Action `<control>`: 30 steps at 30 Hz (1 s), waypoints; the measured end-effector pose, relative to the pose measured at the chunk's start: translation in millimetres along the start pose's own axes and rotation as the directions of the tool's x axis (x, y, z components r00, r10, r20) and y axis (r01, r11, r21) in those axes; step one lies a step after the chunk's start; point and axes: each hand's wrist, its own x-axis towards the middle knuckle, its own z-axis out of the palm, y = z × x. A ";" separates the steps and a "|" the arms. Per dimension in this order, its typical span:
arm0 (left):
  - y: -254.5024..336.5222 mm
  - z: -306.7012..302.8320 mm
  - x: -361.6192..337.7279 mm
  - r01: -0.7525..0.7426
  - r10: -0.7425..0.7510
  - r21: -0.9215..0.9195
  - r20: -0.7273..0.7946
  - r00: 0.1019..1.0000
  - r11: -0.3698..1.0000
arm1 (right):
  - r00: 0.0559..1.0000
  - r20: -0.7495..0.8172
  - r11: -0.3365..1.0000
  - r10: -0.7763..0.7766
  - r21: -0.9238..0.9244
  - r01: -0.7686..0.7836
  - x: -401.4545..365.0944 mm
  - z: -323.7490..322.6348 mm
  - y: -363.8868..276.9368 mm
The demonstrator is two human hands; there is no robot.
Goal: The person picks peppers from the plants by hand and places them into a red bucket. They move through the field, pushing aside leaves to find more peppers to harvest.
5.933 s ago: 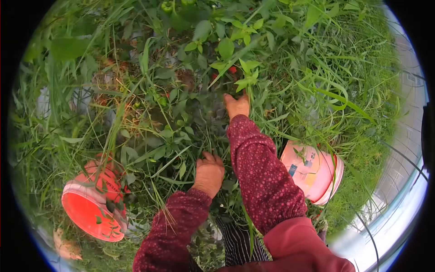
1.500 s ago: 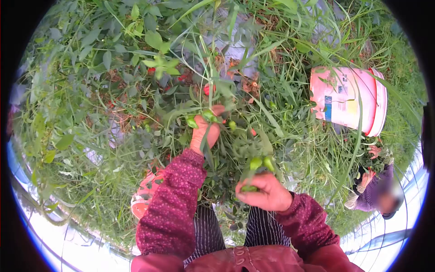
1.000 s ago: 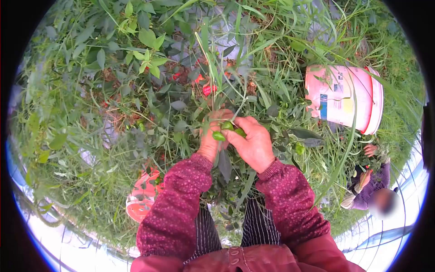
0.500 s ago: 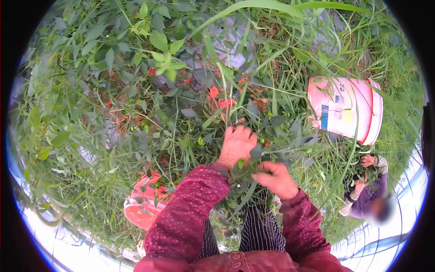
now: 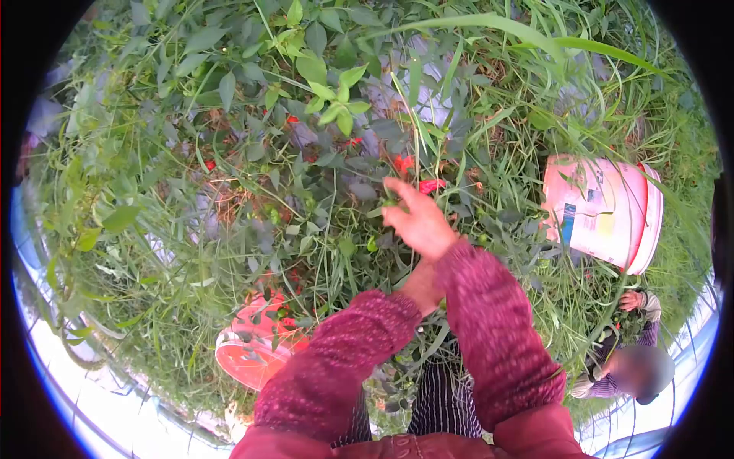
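Observation:
My right hand [image 5: 419,222] reaches forward over the plants, its thumb and index finger stretched apart with nothing visible between them. Close to its fingertips hang a red pepper [image 5: 432,186] and another red fruit [image 5: 403,163], low among the leaves. Beneath my right wrist lies my left hand [image 5: 423,286]; its fingers are hidden by the right forearm and the foliage. A small green pepper [image 5: 372,243] shows left of my right hand. Green leafy stems surround both hands.
A tilted red bucket [image 5: 260,359] with red fruit near it stands at lower left. On the right a pink-white bucket [image 5: 604,210] lies on its side in grass. Another person [image 5: 634,359] crouches at lower right. A leafy plant [image 5: 336,99] and long grass blades rise ahead.
My right hand has left the leaves beside my left hand and moved forward and left, crossing over it. My left hand has drawn back slightly under the right wrist. The view has shifted a little.

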 end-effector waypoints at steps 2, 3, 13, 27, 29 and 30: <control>22.2 -80.1 -12.5 -0.005 -0.023 0.129 0.211 0.977 0.992 | 0.992 -0.080 0.990 0.095 -0.096 -0.103 24.4 -8.0 23.5; 21.1 -101.7 -15.0 -0.101 -0.015 0.326 0.336 0.942 0.940 | 0.967 -0.122 0.965 0.225 -0.108 -0.238 30.7 -18.0 26.5; -131.1 -205.5 -25.3 0.549 -0.550 0.432 -0.137 0.824 0.715 | 0.939 -0.198 0.958 0.280 -0.001 -0.286 20.3 -50.7 96.9; -165.0 -190.3 -145.6 0.539 -0.607 0.531 -0.058 0.793 0.654 | 0.928 -0.216 0.948 0.303 0.165 -0.271 22.0 -41.8 76.2; -166.0 -183.1 -149.0 0.504 -0.602 0.568 -0.018 0.798 0.650 | 0.967 -0.254 0.962 -0.023 -0.269 -0.048 24.3 -36.6 64.1; -169.3 -178.0 -147.2 0.484 -0.587 0.597 -0.028 0.809 0.640 | 0.978 -0.211 0.965 0.007 -0.256 -0.062 14.2 -28.6 10.6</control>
